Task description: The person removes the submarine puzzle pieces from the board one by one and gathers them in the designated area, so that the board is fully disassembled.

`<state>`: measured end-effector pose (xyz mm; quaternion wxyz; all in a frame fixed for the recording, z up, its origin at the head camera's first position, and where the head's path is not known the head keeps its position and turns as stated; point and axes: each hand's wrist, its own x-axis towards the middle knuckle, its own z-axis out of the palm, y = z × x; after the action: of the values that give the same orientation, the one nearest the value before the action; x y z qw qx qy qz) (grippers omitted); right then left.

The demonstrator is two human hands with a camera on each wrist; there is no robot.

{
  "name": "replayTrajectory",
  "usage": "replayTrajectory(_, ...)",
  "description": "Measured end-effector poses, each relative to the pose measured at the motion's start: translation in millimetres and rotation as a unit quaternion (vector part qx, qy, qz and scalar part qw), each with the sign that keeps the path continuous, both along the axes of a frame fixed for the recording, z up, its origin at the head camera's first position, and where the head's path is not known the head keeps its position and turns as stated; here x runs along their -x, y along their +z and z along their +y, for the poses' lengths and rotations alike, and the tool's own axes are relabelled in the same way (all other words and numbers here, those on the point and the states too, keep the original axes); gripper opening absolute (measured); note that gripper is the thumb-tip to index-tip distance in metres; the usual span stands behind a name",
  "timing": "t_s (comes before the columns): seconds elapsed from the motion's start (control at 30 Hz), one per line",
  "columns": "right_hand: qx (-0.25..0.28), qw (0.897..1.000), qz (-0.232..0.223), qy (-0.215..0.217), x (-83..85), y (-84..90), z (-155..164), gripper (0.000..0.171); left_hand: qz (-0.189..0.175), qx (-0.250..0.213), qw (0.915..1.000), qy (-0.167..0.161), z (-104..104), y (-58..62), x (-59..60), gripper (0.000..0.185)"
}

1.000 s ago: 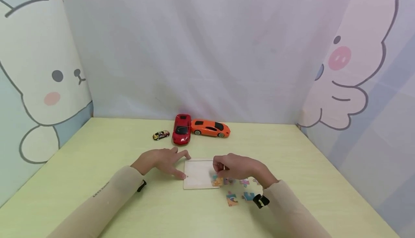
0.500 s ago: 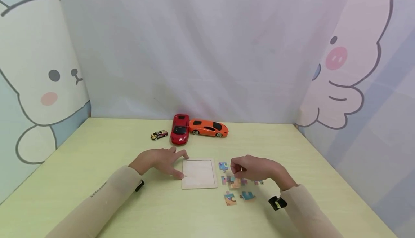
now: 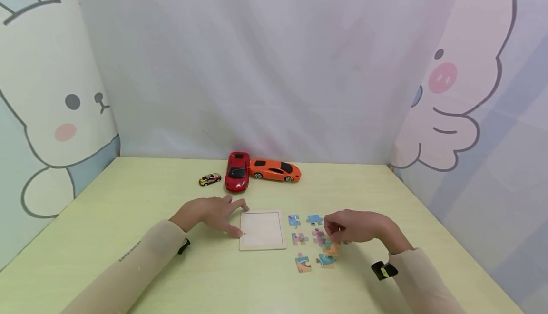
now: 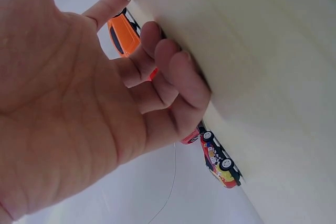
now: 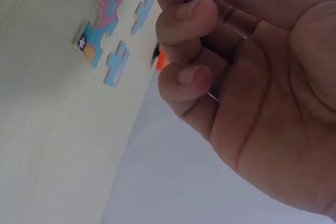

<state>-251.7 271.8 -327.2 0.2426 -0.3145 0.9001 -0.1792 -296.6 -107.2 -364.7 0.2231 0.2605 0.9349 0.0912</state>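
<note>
A square pale wooden puzzle board [image 3: 262, 230] with a raised rim lies on the table. My left hand [image 3: 212, 213] rests beside its left side, thumb at the left edge and index fingertip at the upper left corner. In the left wrist view its other fingers bend loosely against the table. My right hand [image 3: 357, 226] pinches an orange and teal jigsaw piece [image 3: 332, 249] between thumb and fingers, over the loose pieces right of the board. Fingers hide the held piece in the right wrist view. Nearby lie a blue piece [image 3: 315, 219] and a pink piece [image 3: 318, 236].
Several more jigsaw pieces lie in rows, among them a wave-patterned piece [image 3: 303, 263]. Behind the board stand a red toy car [image 3: 237, 172], an orange toy car [image 3: 275, 170] and a small yellow toy car [image 3: 210, 179]. A grey curtain [image 3: 257, 66] hangs behind the table.
My right hand has moved right from over the board to above the loose pieces, carrying the orange and teal jigsaw piece. My left hand has stayed at the board's left edge.
</note>
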Motion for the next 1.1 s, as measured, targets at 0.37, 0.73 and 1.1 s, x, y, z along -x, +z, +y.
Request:
replayTrajectory(0.37,-0.012,0.998,-0.058,-0.025,0.4,3.1,15.6,0.011,0.0,0.0,1.0,-0.002,-0.1,-0.4,0.8,0.066)
replayTrajectory(0.73,0.016,0.994,-0.106,-0.012,6.9,-2.6,25.3,0.01,0.0,-0.005,1.0,-0.001,-1.8,-0.3,-1.2,0.064)
replayTrajectory(1.1,0.021,0.991,-0.132,-0.021,10.0,-9.8,31.2,0.009,0.0,0.002,1.0,0.004,-0.2,-1.3,0.1,0.065)
